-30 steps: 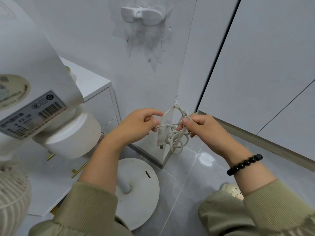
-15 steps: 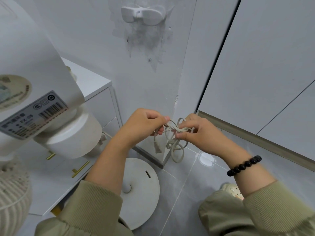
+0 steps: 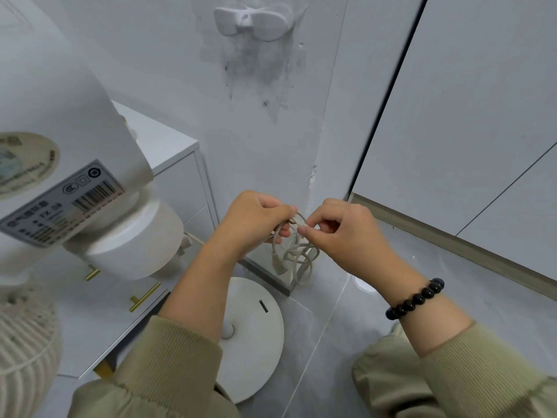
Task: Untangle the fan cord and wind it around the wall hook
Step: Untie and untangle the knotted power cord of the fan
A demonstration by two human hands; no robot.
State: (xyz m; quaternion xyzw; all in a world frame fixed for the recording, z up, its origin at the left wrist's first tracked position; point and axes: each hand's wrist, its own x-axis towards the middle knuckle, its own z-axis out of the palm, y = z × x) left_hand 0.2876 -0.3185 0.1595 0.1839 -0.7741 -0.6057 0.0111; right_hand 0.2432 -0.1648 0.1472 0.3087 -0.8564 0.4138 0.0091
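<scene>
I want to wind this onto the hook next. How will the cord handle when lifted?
Probably floppy: the cord droops in loose loops below both hands, left hand and right hand. It looks thin and light, so it should lift easily. The plug dangles free and may swing. The hook has two arms, which should hold the turns.

We see bare wall (image 3: 271, 152) open up to the wall hook (image 3: 253, 22); the fan (image 3: 69, 164) and cabinet (image 3: 177, 164) crowd the left.
</scene>
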